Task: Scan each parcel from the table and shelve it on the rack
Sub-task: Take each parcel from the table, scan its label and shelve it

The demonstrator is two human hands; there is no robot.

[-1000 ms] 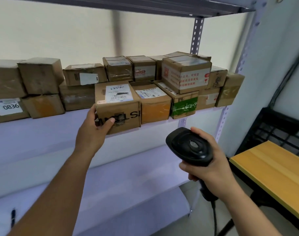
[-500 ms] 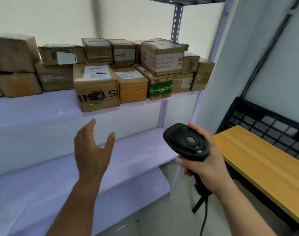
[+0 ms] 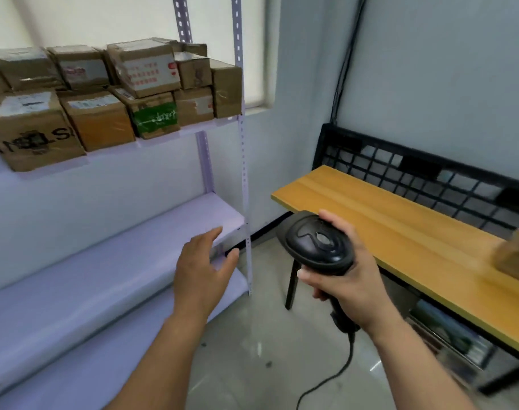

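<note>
Holding the scanner (image 3: 319, 242) in our right grip (image 3: 350, 279), fingers wrapped round its handle, we see its long axis run from the cabled end by our wrist up to the head, which tilts up and left toward the rack (image 3: 244, 173). Our left grip (image 3: 200, 272) hangs released, fingers spread, before the lower shelf (image 3: 119, 255). On the upper shelf (image 3: 163, 137) sit packed parcels (image 3: 98, 122). One blurred parcel (image 3: 515, 258) rests on the table (image 3: 370, 214), far right.
</note>
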